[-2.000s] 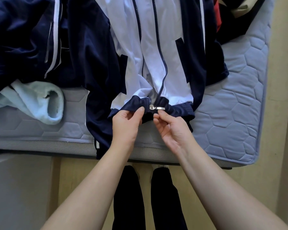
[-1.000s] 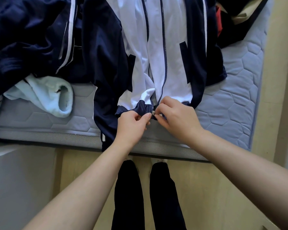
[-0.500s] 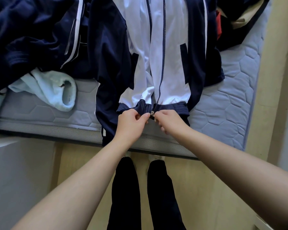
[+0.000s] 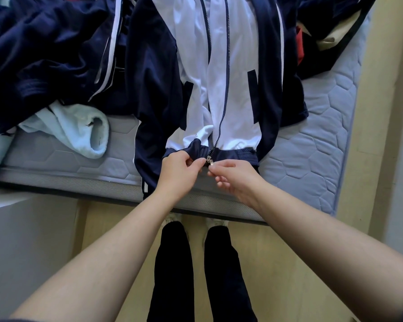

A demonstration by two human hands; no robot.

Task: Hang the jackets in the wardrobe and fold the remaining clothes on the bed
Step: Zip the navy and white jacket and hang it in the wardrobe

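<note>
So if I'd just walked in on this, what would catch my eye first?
First, the white and navy jacket, spread flat down the middle of the mattress with its hem at the near edge. There the left hand pinches the hem while the right hand pinches the silver zip slider. A heap of navy clothes and a pale blue garment lie to the left.
</note>
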